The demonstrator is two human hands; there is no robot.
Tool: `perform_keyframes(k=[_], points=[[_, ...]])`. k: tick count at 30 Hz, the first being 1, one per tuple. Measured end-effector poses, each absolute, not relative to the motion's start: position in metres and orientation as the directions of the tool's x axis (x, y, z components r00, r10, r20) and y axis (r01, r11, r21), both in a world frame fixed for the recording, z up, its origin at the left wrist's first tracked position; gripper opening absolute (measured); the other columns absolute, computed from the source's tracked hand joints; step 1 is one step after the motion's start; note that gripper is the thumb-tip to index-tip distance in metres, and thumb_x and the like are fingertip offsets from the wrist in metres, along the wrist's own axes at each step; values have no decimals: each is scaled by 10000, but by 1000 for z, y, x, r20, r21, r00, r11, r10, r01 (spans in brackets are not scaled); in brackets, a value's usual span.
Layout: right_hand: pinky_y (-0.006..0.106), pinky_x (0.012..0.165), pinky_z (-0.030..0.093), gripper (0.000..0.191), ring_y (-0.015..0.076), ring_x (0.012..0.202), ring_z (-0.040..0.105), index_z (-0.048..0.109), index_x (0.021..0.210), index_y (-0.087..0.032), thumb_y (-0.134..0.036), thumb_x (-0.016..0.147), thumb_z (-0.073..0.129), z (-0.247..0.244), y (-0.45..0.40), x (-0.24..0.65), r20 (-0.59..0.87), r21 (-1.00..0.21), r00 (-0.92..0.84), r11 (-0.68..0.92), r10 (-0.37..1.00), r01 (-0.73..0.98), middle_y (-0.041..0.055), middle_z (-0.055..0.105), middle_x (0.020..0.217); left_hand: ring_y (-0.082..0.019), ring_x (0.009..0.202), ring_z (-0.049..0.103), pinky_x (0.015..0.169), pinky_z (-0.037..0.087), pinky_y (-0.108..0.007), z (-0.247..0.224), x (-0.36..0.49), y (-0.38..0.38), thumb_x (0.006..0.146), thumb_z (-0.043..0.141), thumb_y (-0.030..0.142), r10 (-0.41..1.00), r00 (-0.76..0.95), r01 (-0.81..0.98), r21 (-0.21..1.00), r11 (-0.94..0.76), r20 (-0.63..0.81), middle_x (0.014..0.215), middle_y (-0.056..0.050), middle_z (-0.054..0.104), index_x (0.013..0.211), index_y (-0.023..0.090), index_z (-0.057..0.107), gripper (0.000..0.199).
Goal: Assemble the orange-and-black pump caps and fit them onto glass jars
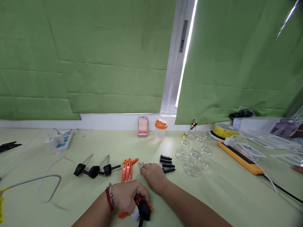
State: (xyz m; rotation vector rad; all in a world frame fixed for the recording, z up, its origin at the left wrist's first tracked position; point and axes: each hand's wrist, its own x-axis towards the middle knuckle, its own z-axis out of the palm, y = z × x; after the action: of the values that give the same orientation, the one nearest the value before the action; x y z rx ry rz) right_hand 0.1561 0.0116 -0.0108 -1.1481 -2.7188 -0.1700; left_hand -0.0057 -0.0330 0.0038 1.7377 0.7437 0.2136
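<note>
My left hand (129,195), with red and metal bracelets at its wrist, is closed around a black round cap (144,209) that has a black stem and orange parts (123,215). White wrapping covers one of its fingers. Farther forward, my right hand (153,176) has its fingertips down on some thin metal pins (140,167); whether it grips one is hidden. Beside it on the right lie several black ribbed pieces (167,164). Several orange levers (127,168) are at the left, and past them lie black caps with metal rods (94,171).
Several clear glass jars (192,165) stand to the right, near small screwdrivers (193,124). At the back is a cup with an orange lid (161,125). An orange power strip (239,157) lies at right; a white power strip (63,142) and loose cable (48,176) lie at left.
</note>
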Motion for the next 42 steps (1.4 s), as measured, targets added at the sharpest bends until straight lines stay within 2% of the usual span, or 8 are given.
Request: perform_keyframes(k=[3,7,12,18,22,27,32,42], points=[[272,711,406,181,180,851,585,617,885,-169,-104,839,453,-8,9,159,224,-77,-631,658,743,749,74,644,929,-141,592,569,567,485,-240,8,-8,-30,441,715,108,625,732,399,914,-73,-269,671,23,649,840,182,725,406],[267,723,411,273,162,834,580,609,870,-168,-243,919,351,1,-4,168,301,-533,-438,530,847,659,64,633,891,-138,626,556,575,457,-241,21,-8,-29,498,662,94,740,643,366,928,-71,-197,699,22,629,816,168,683,327],[201,431,358,400,105,521,553,524,942,-168,-541,854,410,6,-33,178,-59,-988,-462,14,885,154,12,592,749,-167,795,597,728,470,-307,30,2,-31,661,637,173,803,596,127,989,-79,-12,845,-9,648,942,178,612,282],[183,355,288,407,67,386,420,504,1002,-147,-423,721,604,14,-43,194,-155,-975,-361,-201,920,-92,-29,556,587,-132,667,559,622,469,-272,31,7,-33,670,680,260,816,578,106,992,-64,-9,777,7,598,890,178,613,245],[191,384,282,366,70,418,423,487,989,-159,-366,708,599,30,-34,212,-109,-958,-182,-152,977,-244,-26,552,602,-129,524,522,543,446,-264,36,-4,-27,784,527,413,949,313,318,946,-69,-36,610,18,571,866,175,623,270],[205,425,293,379,76,453,435,490,1003,-174,-359,701,624,37,-29,229,-67,-943,-173,-119,983,-311,-20,561,630,-188,644,588,576,416,-272,31,-30,-8,847,342,394,975,-146,820,572,23,170,697,-43,647,823,181,629,358],[215,434,313,403,80,458,448,477,1046,-168,-322,704,623,36,-32,226,-77,-960,-220,-132,972,-248,-11,582,654,-278,695,602,553,368,-318,23,-48,2,771,412,292,967,-223,912,378,161,126,693,-124,650,621,173,594,264],[205,426,312,421,84,477,462,477,1064,-171,-293,687,620,31,-31,225,-97,-975,-239,-140,966,-170,-11,582,662,-269,727,631,562,395,-311,22,-49,6,839,343,318,975,-195,957,238,164,112,758,-144,677,693,157,618,350]])
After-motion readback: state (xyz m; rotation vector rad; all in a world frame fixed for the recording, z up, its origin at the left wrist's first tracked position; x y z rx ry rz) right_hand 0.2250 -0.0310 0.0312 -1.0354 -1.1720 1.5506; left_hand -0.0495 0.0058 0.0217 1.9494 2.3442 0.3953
